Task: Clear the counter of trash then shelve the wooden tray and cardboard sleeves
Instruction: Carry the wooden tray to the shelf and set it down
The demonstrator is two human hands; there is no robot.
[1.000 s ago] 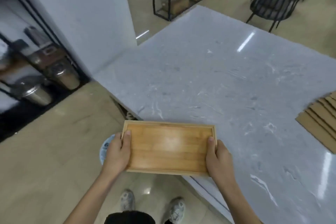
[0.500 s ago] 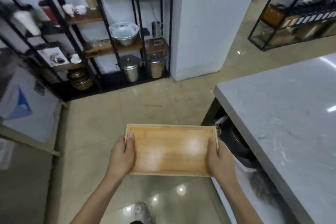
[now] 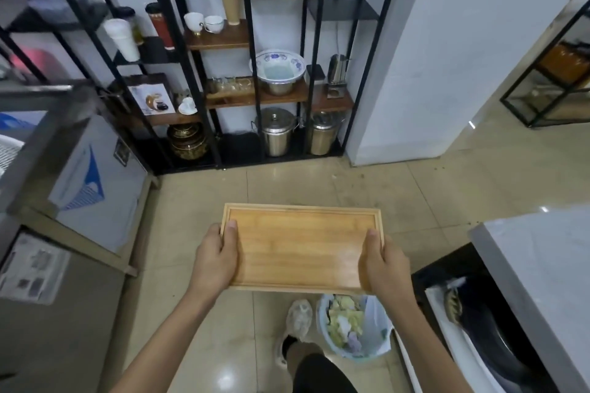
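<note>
I hold the empty wooden tray [image 3: 300,246] level over the tiled floor, in front of me at waist height. My left hand [image 3: 215,260] grips its left short edge, thumb on top. My right hand [image 3: 384,263] grips its right short edge the same way. Ahead stands the black metal shelf unit [image 3: 314,41] with wooden shelves. The grey marble counter [image 3: 542,265] shows only as a corner at the right. No cardboard sleeves are in view.
A trash bin [image 3: 354,329] lined with a bag and full of scraps sits on the floor below the tray, beside my foot. The shelves carry a patterned bowl [image 3: 280,68], steel pots [image 3: 276,132], cups and tumblers. A white pillar [image 3: 447,57] stands right of the shelves; a steel cabinet [image 3: 64,201] at left.
I have turned left away from the counter with the tray in both hands. The shelf unit has come closer and more central, and the counter has slid off to the right.
</note>
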